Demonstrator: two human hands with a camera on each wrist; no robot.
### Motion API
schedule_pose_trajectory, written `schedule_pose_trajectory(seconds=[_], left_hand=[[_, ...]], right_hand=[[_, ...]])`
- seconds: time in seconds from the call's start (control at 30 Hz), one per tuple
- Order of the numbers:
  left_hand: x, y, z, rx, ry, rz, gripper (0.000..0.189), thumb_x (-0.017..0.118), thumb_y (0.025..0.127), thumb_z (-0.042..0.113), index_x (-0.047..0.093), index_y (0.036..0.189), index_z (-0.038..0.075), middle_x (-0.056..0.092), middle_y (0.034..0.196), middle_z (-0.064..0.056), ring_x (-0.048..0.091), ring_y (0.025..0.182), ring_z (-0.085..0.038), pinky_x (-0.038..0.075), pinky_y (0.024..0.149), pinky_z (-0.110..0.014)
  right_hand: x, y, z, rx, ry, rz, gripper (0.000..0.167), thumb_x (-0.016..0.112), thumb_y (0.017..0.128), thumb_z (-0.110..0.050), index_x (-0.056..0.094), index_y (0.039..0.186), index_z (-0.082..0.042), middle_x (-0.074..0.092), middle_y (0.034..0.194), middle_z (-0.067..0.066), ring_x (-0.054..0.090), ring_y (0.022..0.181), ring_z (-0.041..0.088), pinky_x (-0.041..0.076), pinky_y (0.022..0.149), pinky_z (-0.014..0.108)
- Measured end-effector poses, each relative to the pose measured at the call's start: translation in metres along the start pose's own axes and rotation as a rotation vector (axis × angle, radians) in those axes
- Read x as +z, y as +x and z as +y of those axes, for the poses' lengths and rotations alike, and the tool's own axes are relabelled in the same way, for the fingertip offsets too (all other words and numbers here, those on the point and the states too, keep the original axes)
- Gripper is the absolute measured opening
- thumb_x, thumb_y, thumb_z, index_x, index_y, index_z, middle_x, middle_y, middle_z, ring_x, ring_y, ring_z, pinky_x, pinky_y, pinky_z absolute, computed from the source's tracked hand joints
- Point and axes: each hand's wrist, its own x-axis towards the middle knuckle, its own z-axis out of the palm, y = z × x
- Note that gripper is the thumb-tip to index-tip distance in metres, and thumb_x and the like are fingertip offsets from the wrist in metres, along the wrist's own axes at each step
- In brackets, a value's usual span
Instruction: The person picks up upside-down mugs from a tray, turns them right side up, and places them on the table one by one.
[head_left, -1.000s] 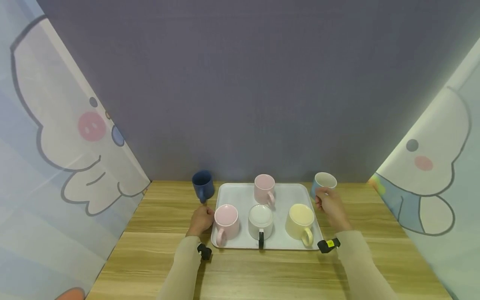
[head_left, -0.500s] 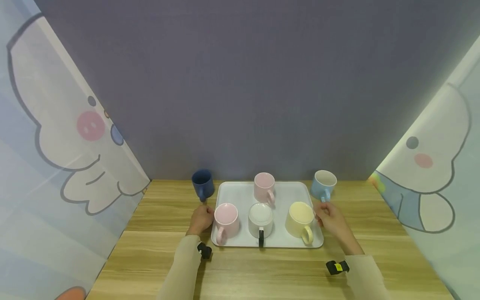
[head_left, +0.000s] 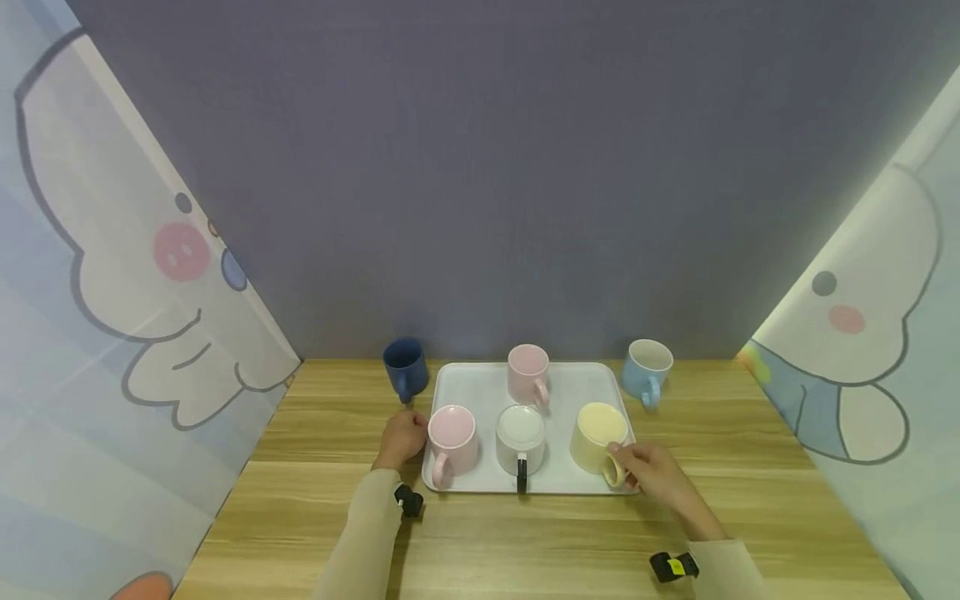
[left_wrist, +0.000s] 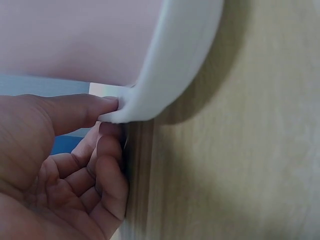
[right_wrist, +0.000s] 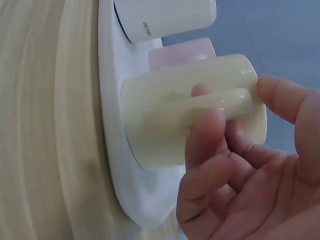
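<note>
My left hand [head_left: 402,437] pinches the left rim of the white tray [head_left: 483,387], thumb on top and curled fingers below, in the left wrist view [left_wrist: 185,45]. At the tray's front right, my right hand [head_left: 658,477] is at the handle of a yellow mug [head_left: 588,446]. In the right wrist view, its fingers curl around the handle [right_wrist: 210,107] and the thumb touches the mug's upper edge. This mug stands base up on the tray. A pink mug [head_left: 459,454] and a white mug [head_left: 517,457] with a black-tipped handle share the front row, also base up.
Another pink mug [head_left: 522,387] stands at the tray's back middle. To the left of the tray is a dark blue mug [head_left: 407,379]; a light blue mug [head_left: 636,377] is to its right, both mouth up on the wooden table [head_left: 525,542]. A grey wall [head_left: 480,183] rises behind.
My right hand has left the light blue mug's handle, moved towards me and left, and taken the yellow mug's handle. My left hand has stayed at the tray rim.
</note>
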Motion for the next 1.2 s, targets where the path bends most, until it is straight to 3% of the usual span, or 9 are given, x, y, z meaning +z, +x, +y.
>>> schedule_pose_trajectory(seconds=[0.17, 0.3, 0.5, 0.73, 0.97, 1.2], left_hand=[[0.002, 0.001, -0.002, 0.009, 0.002, 0.006, 0.008, 0.064, 0.084, 0.008, 0.070, 0.082, 0.002, 0.069, 0.084, -0.013, 0.063, 0.079, -0.027, 0.050, 0.068, -0.037], [0.002, 0.002, -0.003, 0.021, 0.011, 0.011, 0.009, 0.065, 0.085, 0.009, 0.070, 0.082, 0.002, 0.070, 0.085, -0.013, 0.063, 0.078, -0.027, 0.051, 0.068, -0.038], [0.004, 0.002, -0.003, 0.025, 0.011, 0.022, 0.009, 0.066, 0.084, 0.010, 0.071, 0.081, 0.003, 0.071, 0.085, -0.013, 0.064, 0.079, -0.027, 0.052, 0.069, -0.038], [0.005, 0.002, -0.005, 0.030, 0.021, 0.031, 0.008, 0.065, 0.084, 0.008, 0.070, 0.082, 0.004, 0.071, 0.085, -0.013, 0.064, 0.079, -0.027, 0.052, 0.071, -0.040], [0.004, 0.000, -0.003, 0.038, 0.018, 0.024, 0.009, 0.064, 0.084, 0.008, 0.070, 0.083, 0.002, 0.070, 0.085, -0.014, 0.064, 0.079, -0.028, 0.052, 0.070, -0.040], [0.003, 0.001, -0.003, 0.031, 0.021, 0.024, 0.009, 0.064, 0.085, 0.008, 0.071, 0.083, 0.003, 0.071, 0.086, -0.014, 0.065, 0.081, -0.029, 0.052, 0.072, -0.041]], right_hand=[[0.004, -0.001, 0.004, -0.083, 0.071, -0.082, 0.044, 0.051, 0.108, -0.030, 0.069, 0.089, 0.005, 0.065, 0.074, 0.003, 0.050, 0.057, 0.005, 0.043, 0.051, 0.020], [0.007, -0.001, 0.003, -0.077, 0.127, -0.099, 0.044, 0.049, 0.109, -0.029, 0.068, 0.094, 0.007, 0.071, 0.080, 0.006, 0.047, 0.055, 0.004, 0.041, 0.051, 0.019], [0.009, -0.001, 0.002, -0.056, 0.145, -0.085, 0.047, 0.048, 0.109, -0.031, 0.067, 0.093, 0.008, 0.067, 0.076, 0.000, 0.043, 0.054, 0.003, 0.040, 0.051, 0.019], [0.015, -0.001, 0.001, 0.059, 0.181, 0.000, 0.048, 0.049, 0.109, -0.033, 0.066, 0.089, 0.007, 0.045, 0.059, -0.006, 0.032, 0.049, 0.006, 0.031, 0.048, 0.019], [0.024, 0.000, 0.000, 0.086, 0.241, 0.138, 0.043, 0.052, 0.108, -0.032, 0.063, 0.086, 0.004, 0.054, 0.067, -0.003, 0.034, 0.054, 0.007, 0.033, 0.052, 0.024], [0.025, 0.003, -0.002, 0.120, 0.317, 0.197, 0.044, 0.052, 0.107, -0.038, 0.061, 0.084, -0.001, 0.053, 0.068, -0.003, 0.035, 0.056, 0.009, 0.033, 0.055, 0.025]])
